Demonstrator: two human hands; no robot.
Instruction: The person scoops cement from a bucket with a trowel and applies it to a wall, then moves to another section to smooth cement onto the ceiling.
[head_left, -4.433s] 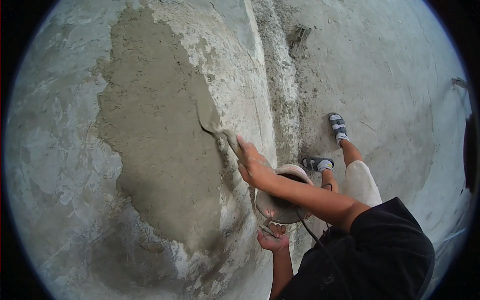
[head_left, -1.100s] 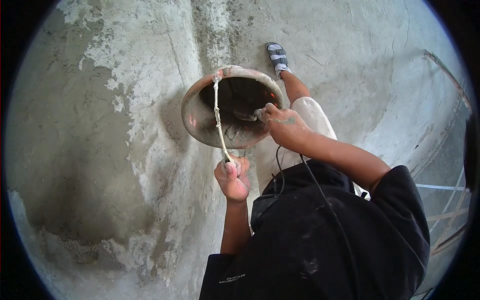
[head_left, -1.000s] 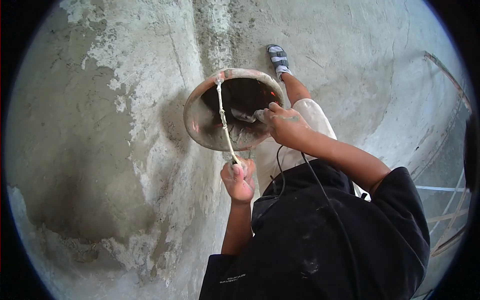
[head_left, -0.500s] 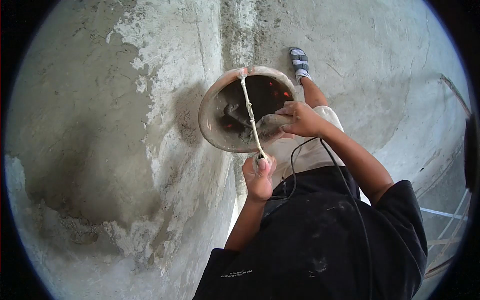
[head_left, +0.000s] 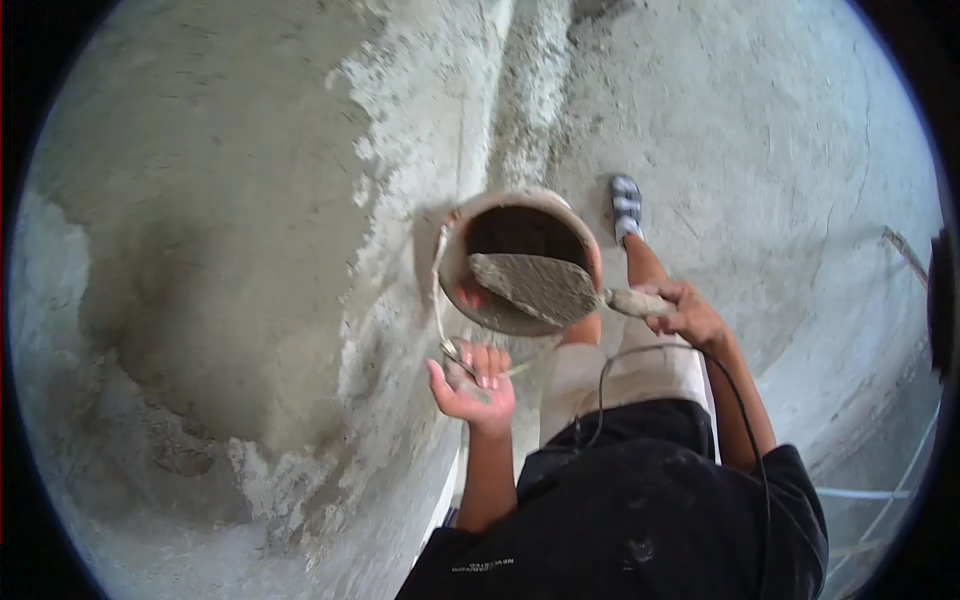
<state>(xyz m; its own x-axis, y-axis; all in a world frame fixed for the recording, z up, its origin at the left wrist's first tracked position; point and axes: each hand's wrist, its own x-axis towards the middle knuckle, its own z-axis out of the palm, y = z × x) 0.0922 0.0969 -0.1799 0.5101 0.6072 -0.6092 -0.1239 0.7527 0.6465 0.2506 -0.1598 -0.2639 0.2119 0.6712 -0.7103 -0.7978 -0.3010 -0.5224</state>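
Note:
My left hand (head_left: 474, 384) is closed around the pale, crusted handle (head_left: 437, 290) of a bucket, palm turned up. The mortar-smeared bucket (head_left: 449, 262) hangs tilted, its dark mouth facing me. In my right hand (head_left: 690, 315) is the grey-coated grip of a trowel (head_left: 637, 302). A slab of wet grey mortar (head_left: 535, 285) covers the trowel's blade, which is over the bucket's opening. The bucket's depth is in shadow, so how much it holds cannot be seen.
On the left, a wall (head_left: 220, 200) carries a darker, damp-looking plaster patch with rough white edges. A thin black cable (head_left: 655, 347) loops across my front. My sandalled foot (head_left: 626, 205) stands on the grey floor. A rod (head_left: 905, 253) lies at the right.
The trowel has come up out of the bucket with mortar on its blade. My left hand has shifted left and turned palm up, swinging the handle to the bucket's left side.

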